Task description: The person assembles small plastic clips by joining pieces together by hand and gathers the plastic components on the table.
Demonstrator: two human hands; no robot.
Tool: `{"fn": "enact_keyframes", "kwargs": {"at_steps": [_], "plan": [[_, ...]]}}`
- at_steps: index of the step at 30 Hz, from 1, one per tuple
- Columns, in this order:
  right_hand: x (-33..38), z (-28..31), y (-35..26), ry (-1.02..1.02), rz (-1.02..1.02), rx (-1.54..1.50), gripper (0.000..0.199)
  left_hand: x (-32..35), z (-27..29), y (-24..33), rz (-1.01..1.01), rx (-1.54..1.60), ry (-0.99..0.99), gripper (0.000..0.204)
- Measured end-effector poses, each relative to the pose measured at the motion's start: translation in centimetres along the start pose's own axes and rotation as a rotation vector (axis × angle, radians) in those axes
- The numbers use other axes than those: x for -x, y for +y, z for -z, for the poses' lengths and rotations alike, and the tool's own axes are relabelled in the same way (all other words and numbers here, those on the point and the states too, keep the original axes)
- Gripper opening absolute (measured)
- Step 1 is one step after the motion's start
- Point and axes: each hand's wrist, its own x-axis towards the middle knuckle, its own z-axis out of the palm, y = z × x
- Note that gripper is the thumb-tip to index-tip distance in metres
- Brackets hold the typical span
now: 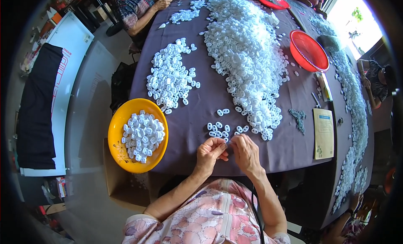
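My left hand and my right hand meet at the table's near edge, fingertips close together. Both are closed in a pinch; whatever is between the fingers is too small and too hidden to name. A small white oval plastic piece shows right at the left fingertips; I cannot tell whether it is held or lies on the cloth. Just beyond the hands lie several loose white two-holed pieces. A long, large heap of the same pieces runs away up the table.
A yellow bowl of white pieces sits at the left edge, above a cardboard box. Beyond it lies a smaller pile. At right are a red basket, green tangled bits and a tan booklet. Other people sit around.
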Motion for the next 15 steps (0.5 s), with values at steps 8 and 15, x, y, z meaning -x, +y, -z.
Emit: {"fn": "enact_keyframes", "kwargs": {"at_steps": [8,15], "plan": [[2.0,-0.2,0.8,0.038,-0.253,-0.639,0.027,-0.6,-1.3,0.4,0.006,-0.024,-0.103,0.008],[2.4,-0.5,0.3,0.186,-0.632,-1.129,0.009,-0.3,-1.8,0.2,0.044,0.03,-0.075,0.009]]}}
